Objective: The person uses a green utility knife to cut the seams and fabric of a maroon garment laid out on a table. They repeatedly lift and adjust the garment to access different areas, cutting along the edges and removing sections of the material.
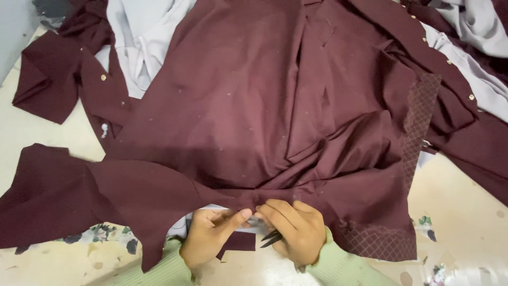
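Observation:
A large maroon garment (248, 100) lies spread across the table, with small gold buttons along its edges. My left hand (209, 235) pinches the near hem of the garment between thumb and fingers. My right hand (293, 228) grips the same hem right beside it and also holds small dark thread snips (271, 238), whose tips point left under my fingers. Both hands touch at the bunched fabric at the bottom middle. Pale green sleeves cover my wrists.
Light grey garments (140, 37) lie under the maroon cloth at the back left and at the back right (476, 32). A quilted maroon trim (420, 114) runs down the right side. The cream tabletop (460, 212) shows floral marks near the front edge.

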